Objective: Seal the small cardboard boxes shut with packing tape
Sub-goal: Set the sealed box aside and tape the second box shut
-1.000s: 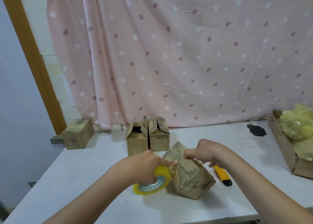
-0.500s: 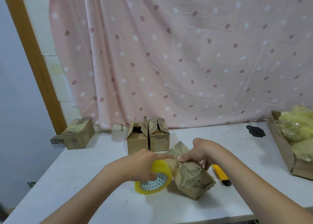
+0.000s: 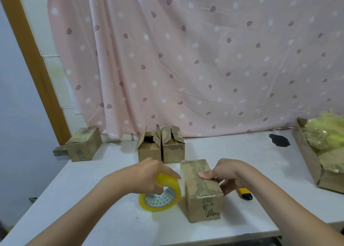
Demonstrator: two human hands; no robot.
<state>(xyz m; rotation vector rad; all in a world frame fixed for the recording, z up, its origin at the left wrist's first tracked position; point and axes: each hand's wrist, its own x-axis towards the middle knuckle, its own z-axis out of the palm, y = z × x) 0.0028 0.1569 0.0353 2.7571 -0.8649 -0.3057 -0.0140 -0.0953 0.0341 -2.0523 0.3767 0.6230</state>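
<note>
A pale pink fabric curtain (image 3: pixel 195 59) printed with white dots and dark pink leaves hangs behind the white worktop (image 3: pixel 93 199), covering most of the back wall down to the worktop's far edge. A brown wooden door frame (image 3: pixel 35 69) runs slantwise at the left, beside a pale blue-grey wall (image 3: pixel 16 115). At the worktop's right edge sits a shallow brown cardboard tray (image 3: pixel 307 158) heaped with crumpled yellow plastic bags (image 3: pixel 327 136). Just left of the tray, near the far edge, a black irregular patch (image 3: pixel 279 140) marks the surface. A yellow and black utility knife (image 3: pixel 245 193) lies towards the near right.
</note>
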